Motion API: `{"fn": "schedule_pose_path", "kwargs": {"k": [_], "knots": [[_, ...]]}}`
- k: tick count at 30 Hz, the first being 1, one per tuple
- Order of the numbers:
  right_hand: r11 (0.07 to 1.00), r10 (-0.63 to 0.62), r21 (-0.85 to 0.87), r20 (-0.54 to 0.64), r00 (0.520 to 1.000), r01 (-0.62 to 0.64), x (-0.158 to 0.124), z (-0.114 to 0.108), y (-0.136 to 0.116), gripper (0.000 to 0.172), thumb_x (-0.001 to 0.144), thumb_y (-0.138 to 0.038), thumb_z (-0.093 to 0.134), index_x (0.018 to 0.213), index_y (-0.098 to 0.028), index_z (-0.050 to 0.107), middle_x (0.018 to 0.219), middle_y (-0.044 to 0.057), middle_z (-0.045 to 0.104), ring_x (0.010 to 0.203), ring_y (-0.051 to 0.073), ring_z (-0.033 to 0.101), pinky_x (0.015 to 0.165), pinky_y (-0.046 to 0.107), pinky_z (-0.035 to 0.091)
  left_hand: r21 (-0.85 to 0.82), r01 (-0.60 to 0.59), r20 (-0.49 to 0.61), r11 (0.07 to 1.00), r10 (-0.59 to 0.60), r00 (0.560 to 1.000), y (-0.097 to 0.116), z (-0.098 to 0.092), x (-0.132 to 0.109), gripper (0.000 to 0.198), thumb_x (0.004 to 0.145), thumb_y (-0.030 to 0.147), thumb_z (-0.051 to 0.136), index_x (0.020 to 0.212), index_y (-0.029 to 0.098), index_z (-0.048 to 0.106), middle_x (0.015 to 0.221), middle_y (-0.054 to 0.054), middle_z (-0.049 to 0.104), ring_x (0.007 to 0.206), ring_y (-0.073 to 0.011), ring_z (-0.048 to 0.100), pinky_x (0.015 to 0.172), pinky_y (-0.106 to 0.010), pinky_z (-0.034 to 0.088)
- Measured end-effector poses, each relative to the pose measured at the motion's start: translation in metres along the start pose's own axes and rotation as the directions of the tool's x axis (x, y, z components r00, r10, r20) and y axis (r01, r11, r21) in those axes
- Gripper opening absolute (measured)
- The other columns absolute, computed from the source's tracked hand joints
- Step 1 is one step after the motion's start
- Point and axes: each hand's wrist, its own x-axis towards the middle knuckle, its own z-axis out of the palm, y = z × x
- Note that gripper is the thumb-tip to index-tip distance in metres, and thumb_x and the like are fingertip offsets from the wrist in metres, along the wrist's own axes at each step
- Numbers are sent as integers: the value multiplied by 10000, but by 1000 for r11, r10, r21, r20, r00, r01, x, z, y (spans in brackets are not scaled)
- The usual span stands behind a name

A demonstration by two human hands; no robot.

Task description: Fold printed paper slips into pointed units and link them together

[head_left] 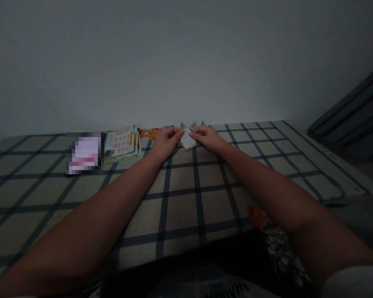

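Observation:
A small piece of folded printed paper [188,140] is held out in front of me, near the far side of the table. Its face carries lines of fine print, and several green and white pointed tips stick up behind it. My left hand [168,141] pinches its left edge between thumb and fingers. On the opposite edge, my right hand [207,137] grips it the same way, fingers closed. Parts of the paper are hidden behind the fingers.
A checked cloth [180,211] with bear prints covers the table. Left of my hands lie a stack of printed sheets [121,142] and a device with a blurred, lit screen [85,153]. A pale wall [180,62] rises behind; dark folded fabric [354,111] hangs at right.

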Motion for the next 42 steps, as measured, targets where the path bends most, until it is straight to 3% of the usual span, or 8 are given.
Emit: {"fn": "schedule_pose_path", "kwargs": {"k": [7,10,15,19,24,29,34,42], "knots": [[1000,-25,-12,-7,1000,25,1,-3,-1,179,869,-223,725,741,-170,612,728,-1,643,696,129,592,700,264,505,-88,104,75,991,-98,992,3,2,-1,364,807,526,763,873,169,748,723,-12,695,572,-123,574,536,-237,464],[1000,-6,21,12,1000,5,0,-1,0,151,853,-213,755,756,-154,655,739,11,664,713,135,617,712,269,520,-56,87,107,995,-80,991,5,2,-3,389,831,536,744,910,156,776,718,-18,696,559,-121,558,527,-239,448],[995,45,84,12,999,-46,-1,2,1,97,862,-230,770,870,-155,708,829,37,726,721,139,650,638,242,529,-19,49,24,999,-48,999,8,0,-3,386,859,534,726,879,151,772,733,-31,709,616,-144,600,577,-255,483],[996,60,58,34,998,-62,0,2,1,100,890,-202,735,821,-152,684,775,31,710,623,109,608,583,225,504,-61,50,-30,997,-51,998,6,0,-2,327,855,486,717,874,162,752,737,-24,709,640,-146,613,583,-244,496],[999,28,21,42,999,-29,0,-1,2,168,878,-219,744,773,-166,624,691,-4,647,584,105,573,551,218,456,-98,117,60,988,-111,992,10,2,-4,294,823,470,742,853,180,705,708,1,668,583,-126,571,521,-222,463],[1000,28,5,19,999,-28,-1,-1,3,139,849,-248,754,814,-157,654,693,-8,636,606,113,575,561,224,461,-48,81,118,996,-75,990,12,1,-5,387,829,551,757,845,165,744,678,-6,668,566,-120,551,516,-226,447],[995,55,78,18,998,-56,2,1,5,107,838,-242,739,881,-172,671,797,22,701,707,146,646,630,254,541,-79,87,94,993,-79,992,9,1,-3,433,786,591,792,875,168,782,771,-35,740,641,-147,611,564,-253,509],[999,-34,-26,-2,999,34,1,-1,5,131,828,-279,730,859,-171,663,829,31,710,807,170,665,768,299,570,-48,100,125,994,-93,988,1,1,-2,379,780,527,802,883,166,756,700,-12,696,598,-140,592,558,-251,471]]}}
